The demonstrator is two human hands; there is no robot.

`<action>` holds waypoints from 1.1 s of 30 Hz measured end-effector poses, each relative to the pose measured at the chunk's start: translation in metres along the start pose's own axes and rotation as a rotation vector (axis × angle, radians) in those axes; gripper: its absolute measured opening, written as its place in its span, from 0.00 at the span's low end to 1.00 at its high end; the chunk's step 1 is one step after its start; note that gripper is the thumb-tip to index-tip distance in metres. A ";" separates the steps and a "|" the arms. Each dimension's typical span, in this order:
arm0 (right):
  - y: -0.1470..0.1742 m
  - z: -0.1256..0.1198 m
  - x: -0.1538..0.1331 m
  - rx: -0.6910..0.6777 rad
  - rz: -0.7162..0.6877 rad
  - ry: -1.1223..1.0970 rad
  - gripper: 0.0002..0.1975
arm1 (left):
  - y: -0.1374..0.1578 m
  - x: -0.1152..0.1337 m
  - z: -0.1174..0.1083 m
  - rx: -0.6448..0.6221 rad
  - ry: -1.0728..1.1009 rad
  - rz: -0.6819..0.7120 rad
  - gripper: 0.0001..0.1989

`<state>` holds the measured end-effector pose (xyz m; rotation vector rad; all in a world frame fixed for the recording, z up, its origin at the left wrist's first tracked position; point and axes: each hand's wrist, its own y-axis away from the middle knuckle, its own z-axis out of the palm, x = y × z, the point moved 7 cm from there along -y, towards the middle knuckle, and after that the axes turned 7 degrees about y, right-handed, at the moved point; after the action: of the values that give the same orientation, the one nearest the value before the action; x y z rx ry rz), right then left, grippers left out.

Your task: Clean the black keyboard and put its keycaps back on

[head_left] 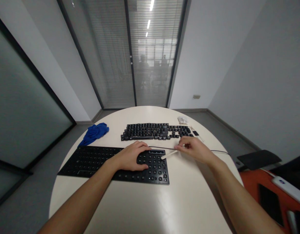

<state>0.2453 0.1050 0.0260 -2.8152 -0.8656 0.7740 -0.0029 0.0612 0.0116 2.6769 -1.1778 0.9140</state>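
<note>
Head view: a person's two bare hands are working over a round table, forearms reaching in from the near edge.
Left hand: it is lying across the keyboard base, right of its middle; thumb and forefinger are standing wide apart, and nothing is visibly being gripped.
Right hand: it is hovering just off the base's right end, fingers curling in, thumb and forefinger closing together on a pale stick.
Pale stick: it is slanting down leftward, its broad tip appearing to touch the base near the upper right corner.
Keyboard base: it is lying flat, showing rows of bare key positions.
Keycaps: they are sitting beyond the base in keyboard order, with a gap showing toward the right.
Cable: it is running from behind the base, past the right hand, toward the table's right edge.
Blue cloth: it is lying crumpled beyond the base's left part.
White packet: it is resting behind the keycaps' right end.
</note>
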 end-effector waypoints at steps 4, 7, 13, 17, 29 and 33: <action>0.000 -0.001 0.002 0.011 0.031 -0.003 0.19 | 0.000 -0.001 0.000 0.003 0.001 -0.001 0.34; 0.000 -0.002 0.003 0.035 0.058 -0.005 0.19 | 0.000 -0.001 0.000 -0.001 0.006 -0.003 0.35; -0.001 0.001 0.000 0.032 0.065 -0.013 0.18 | 0.000 -0.001 0.000 -0.002 0.014 -0.006 0.35; 0.000 0.001 0.002 0.024 0.064 0.002 0.17 | -0.001 -0.003 0.000 -0.002 0.018 -0.012 0.35; -0.001 0.002 -0.003 0.061 0.069 -0.010 0.17 | -0.002 -0.001 0.002 0.002 0.033 -0.007 0.35; -0.003 0.006 -0.011 0.030 0.026 -0.019 0.14 | -0.003 0.002 0.005 0.028 0.047 -0.029 0.39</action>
<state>0.2333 0.1008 0.0267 -2.8027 -0.8154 0.8110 0.0030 0.0608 0.0090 2.6713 -1.1221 0.9907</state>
